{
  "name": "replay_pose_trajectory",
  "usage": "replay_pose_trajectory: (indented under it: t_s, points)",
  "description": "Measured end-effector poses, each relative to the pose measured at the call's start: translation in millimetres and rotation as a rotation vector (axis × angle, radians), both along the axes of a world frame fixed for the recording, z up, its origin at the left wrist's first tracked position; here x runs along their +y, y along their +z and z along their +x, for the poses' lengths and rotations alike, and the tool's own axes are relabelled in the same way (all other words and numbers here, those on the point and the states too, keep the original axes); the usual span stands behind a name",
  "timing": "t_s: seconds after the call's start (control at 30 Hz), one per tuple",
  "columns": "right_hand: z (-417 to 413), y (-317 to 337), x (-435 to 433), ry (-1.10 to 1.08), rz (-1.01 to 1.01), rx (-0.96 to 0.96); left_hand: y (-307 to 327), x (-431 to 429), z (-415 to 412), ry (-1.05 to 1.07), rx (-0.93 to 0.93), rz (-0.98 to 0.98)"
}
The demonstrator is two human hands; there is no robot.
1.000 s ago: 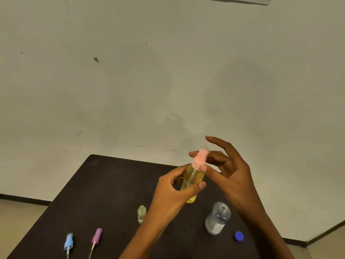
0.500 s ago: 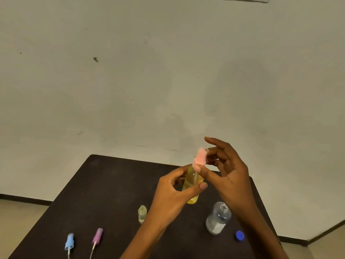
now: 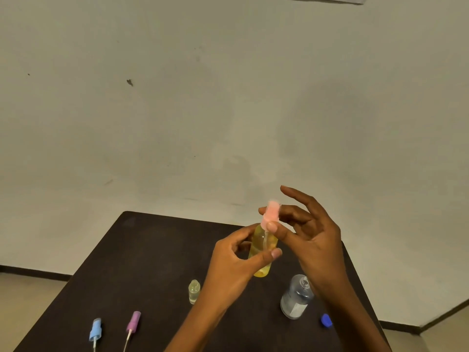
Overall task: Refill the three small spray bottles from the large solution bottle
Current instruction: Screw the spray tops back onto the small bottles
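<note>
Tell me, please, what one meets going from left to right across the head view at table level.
Blue spray head → purple spray head → small open bottle → yellow spray bottle, held up, with the pink spray head on top → large solution bottle, uncapped → blue cap.

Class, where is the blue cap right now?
Head view: the blue cap lies on the table at lower right, just right of the large bottle.
</note>
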State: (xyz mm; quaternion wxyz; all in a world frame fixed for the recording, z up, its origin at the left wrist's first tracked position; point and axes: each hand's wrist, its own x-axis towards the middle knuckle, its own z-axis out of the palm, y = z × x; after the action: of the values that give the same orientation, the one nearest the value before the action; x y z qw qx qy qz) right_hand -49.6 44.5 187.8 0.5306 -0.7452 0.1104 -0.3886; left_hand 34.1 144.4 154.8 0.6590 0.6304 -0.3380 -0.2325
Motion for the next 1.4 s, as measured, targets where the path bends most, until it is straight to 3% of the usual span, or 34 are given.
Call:
replay_pose_trajectory:
  t_s: [0.23, 0.53, 0.93, 1.2, 1.4]
  points:
    - [7, -6, 4, -0.087, -0.061, -0.061, 0, -1, -3, 0.013, -0.026, 0.005]
    - [-1, 5, -3, 0.088, -0.036, 0.094, -1, 0, 0, 0.006, 0.012, -0.024]
    - [8, -8, 1, -0.033, -0.057, -0.034, 0, 0, -3, 0.024, -0.016, -0.009]
    - [1, 1, -5, 0.120, -0.017, 0.051, -1, -1, -1, 0.040, -0.002, 0.002]
    - [1, -1, -7, 0.010, -0.043, 0.014, -3, -1, 2, 0.044, 0.001, 0.012]
